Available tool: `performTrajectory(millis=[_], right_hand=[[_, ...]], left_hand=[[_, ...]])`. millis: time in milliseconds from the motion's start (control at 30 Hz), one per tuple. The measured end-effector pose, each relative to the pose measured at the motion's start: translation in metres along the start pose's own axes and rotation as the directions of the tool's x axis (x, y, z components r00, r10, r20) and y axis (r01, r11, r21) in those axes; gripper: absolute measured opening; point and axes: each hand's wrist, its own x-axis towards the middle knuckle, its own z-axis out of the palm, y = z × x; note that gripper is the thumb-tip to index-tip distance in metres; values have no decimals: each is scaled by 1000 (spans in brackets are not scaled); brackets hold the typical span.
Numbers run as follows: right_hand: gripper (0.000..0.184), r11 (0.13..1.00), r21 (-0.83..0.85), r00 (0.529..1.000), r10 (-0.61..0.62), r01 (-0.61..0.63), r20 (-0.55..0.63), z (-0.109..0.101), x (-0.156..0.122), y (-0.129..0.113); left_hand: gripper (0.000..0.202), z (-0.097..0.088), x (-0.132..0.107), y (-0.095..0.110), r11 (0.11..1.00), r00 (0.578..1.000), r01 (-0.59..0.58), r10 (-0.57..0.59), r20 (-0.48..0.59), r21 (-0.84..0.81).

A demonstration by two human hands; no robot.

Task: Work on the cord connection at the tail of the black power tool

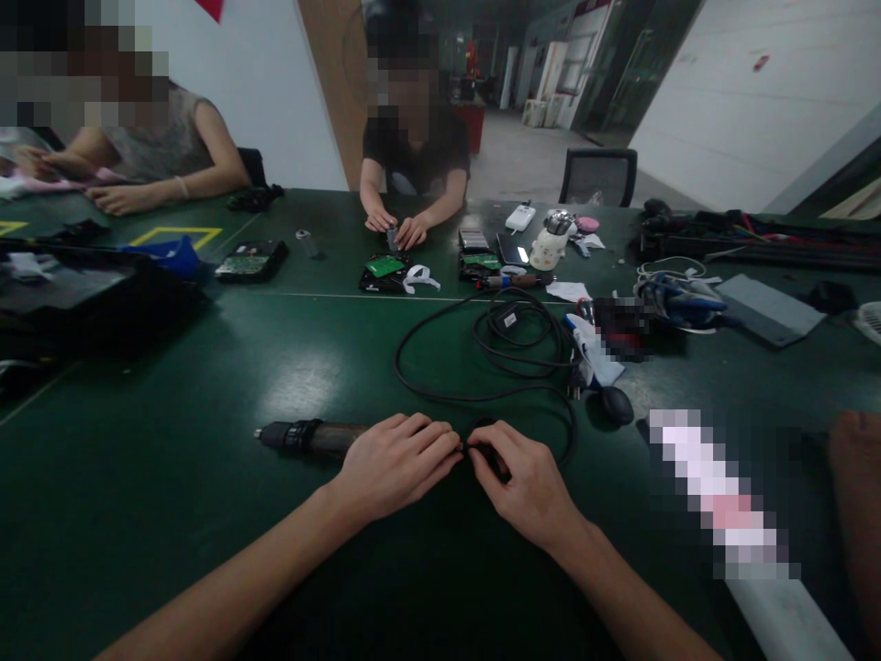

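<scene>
An electric screwdriver [295, 436] lies across the green table, its bit pointing left. My left hand [403, 464] is closed over its right end and covers that part. Close by on the right, my right hand [519, 482] pinches the end of a black cable [482, 397], thumb against forefinger. The fingertips of both hands nearly meet at the screwdriver's end. Whether the cable end is in the screwdriver or just apart from it, I cannot tell. Behind the hands the cable runs in loose loops to a plug [574, 381].
Across the table [234, 367] a person [417, 151] handles a small metal cylinder above a hard drive [384, 268]. Another person sits at the left. A second hard drive [251, 261], a white bottle [549, 243], a black rubber blower [615, 406] and a blurred lit screen [716, 487] lie around.
</scene>
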Motion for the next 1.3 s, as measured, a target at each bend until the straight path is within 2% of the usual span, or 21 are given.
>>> performTrajectory(millis=[167,567,800,1000,1300], right_hand=[[13,1000,-6,1000,-4,4,-3,1,0,1],[13,1000,1,1000,-5,5,-1,1,0,1],[13,1000,3,1000,-6,6,-2,1,0,0],[13,1000,6,1000,0,0,1,1,0,1],[13,1000,-1,1000,-8,8,-8,2,0,2]], left_hand=[[27,0,-1,-1,999,1000,-15,16,25,-42],[21,3,1,1,1000,1000,7,-7,-14,16],[26,-1,1,-1,998,1000,-8,9,23,-69],[23,1,1,0,1000,1000,19,-19,6,-17],[31,0,0,-5,983,999,-26,21,-29,-181]])
